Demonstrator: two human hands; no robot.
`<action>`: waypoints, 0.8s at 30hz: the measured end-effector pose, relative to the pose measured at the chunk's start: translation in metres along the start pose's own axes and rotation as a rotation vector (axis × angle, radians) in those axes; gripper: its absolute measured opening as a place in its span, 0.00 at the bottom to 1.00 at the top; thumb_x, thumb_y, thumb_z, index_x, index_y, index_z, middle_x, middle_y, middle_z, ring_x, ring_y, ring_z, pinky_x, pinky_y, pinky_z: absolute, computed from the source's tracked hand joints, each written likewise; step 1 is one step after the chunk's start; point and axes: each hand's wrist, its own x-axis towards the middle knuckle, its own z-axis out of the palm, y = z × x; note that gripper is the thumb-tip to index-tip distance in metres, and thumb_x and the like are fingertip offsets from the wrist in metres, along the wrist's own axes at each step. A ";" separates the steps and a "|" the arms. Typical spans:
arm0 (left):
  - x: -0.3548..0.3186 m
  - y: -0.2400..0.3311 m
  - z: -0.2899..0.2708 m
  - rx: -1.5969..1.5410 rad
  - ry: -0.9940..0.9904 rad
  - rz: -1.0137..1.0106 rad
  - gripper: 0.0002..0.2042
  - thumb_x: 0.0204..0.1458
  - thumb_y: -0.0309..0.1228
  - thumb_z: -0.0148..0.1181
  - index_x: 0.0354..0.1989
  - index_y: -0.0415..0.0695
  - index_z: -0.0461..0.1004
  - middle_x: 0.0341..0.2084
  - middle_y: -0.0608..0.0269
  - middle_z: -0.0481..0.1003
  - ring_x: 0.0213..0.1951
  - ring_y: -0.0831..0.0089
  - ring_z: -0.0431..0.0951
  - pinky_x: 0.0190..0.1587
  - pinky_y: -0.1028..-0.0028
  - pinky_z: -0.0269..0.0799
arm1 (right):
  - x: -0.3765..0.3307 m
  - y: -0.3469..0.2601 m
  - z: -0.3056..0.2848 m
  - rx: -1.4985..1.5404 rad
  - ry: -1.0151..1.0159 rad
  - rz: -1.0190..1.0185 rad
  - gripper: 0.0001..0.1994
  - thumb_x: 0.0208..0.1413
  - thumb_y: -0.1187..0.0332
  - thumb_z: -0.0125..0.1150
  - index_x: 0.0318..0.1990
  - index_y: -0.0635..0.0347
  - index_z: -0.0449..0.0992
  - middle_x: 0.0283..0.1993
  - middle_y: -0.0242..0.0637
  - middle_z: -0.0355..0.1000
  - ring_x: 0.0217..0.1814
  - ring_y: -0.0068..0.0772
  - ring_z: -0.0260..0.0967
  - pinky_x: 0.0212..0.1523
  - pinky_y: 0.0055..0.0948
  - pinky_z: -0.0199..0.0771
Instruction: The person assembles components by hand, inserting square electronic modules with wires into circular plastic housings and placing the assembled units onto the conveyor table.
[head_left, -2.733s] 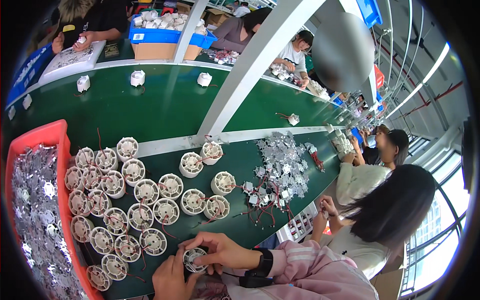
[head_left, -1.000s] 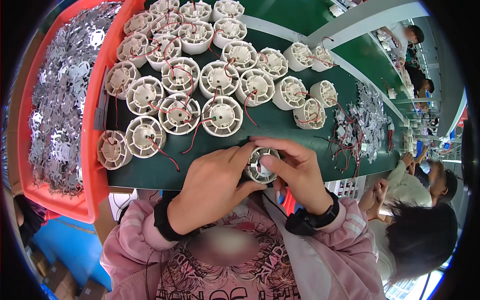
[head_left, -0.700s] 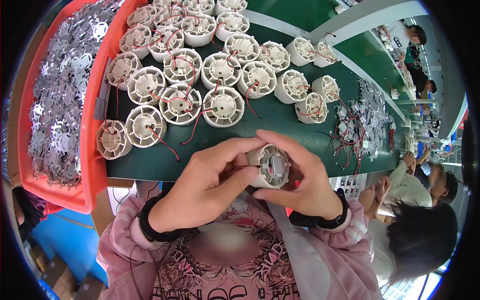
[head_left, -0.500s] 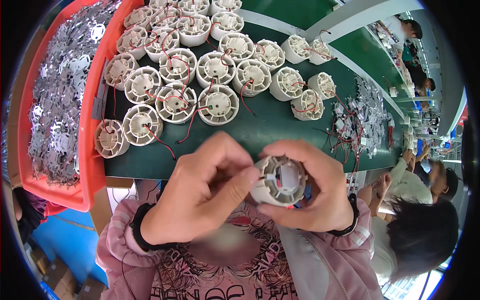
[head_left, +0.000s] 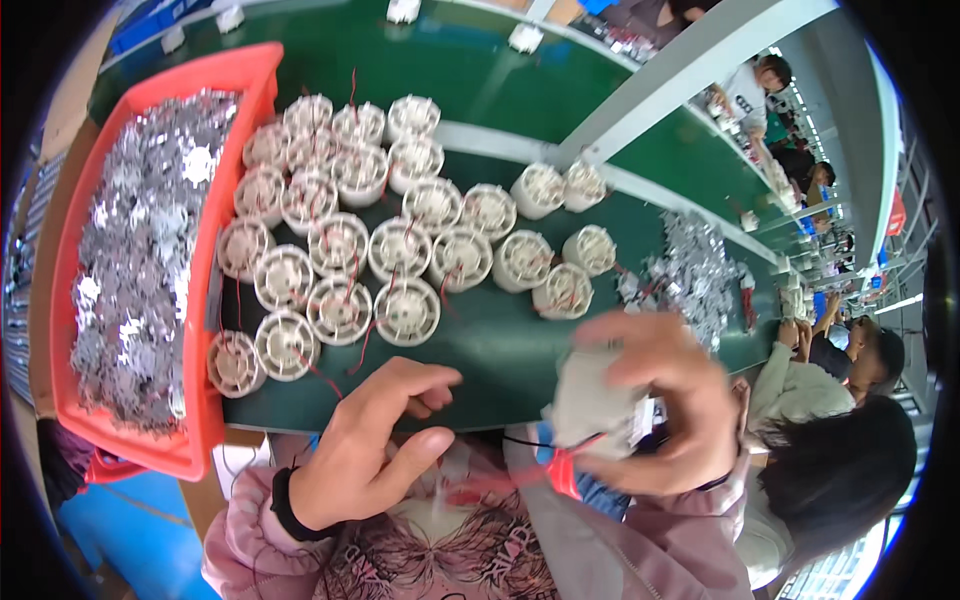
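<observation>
My right hand (head_left: pixel 670 400) is closed around a white round plastic housing (head_left: pixel 585 400), smeared by motion. The housing is tilted on its side above the table's front edge, and a small silvery part shows by my palm. Just below it is a red object (head_left: pixel 563 472) with a thin, blurred red streak running left; its kind is unclear. My left hand (head_left: pixel 385 440) is apart from the housing, with thumb and fingers spread and nothing visible between them. Several similar white housings (head_left: pixel 405 311) with red and black wires stand in rows on the green table (head_left: pixel 480 385).
At the left, a red-orange tray (head_left: pixel 205 350) is filled with thin silvery metal pieces (head_left: pixel 150 260). A heap of small silvery parts (head_left: pixel 690 280) with red wires lies at the right. A pale metal post (head_left: pixel 690 80) slants across the back. A co-worker (head_left: pixel 820 480) sits close on the right.
My left hand has come away from the housing and opened. My right hand has turned the housing on its side and shifted right. The view has tilted, showing more of the far table.
</observation>
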 end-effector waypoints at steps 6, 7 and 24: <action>0.004 -0.041 -0.006 0.331 -0.152 0.020 0.07 0.50 0.25 0.59 0.37 0.37 0.76 0.24 0.57 0.75 0.21 0.70 0.75 0.27 0.76 0.70 | 0.096 0.034 -0.060 0.006 0.434 0.033 0.28 0.39 0.81 0.61 0.53 0.62 0.64 0.50 0.42 0.66 0.48 0.32 0.69 0.36 0.28 0.74; 0.003 -0.047 -0.007 0.390 -0.164 0.115 0.06 0.50 0.25 0.59 0.35 0.37 0.77 0.24 0.55 0.76 0.20 0.70 0.75 0.25 0.75 0.70 | 0.118 0.057 -0.066 -0.046 0.413 0.023 0.28 0.40 0.82 0.61 0.53 0.62 0.63 0.48 0.40 0.68 0.47 0.29 0.69 0.34 0.26 0.74; 0.012 -0.035 -0.013 0.111 -0.179 -0.031 0.06 0.52 0.24 0.56 0.37 0.37 0.75 0.26 0.48 0.75 0.27 0.53 0.77 0.30 0.67 0.72 | 0.264 0.244 -0.068 -0.693 -0.063 0.406 0.33 0.50 0.46 0.57 0.55 0.65 0.67 0.52 0.55 0.69 0.56 0.52 0.66 0.55 0.41 0.68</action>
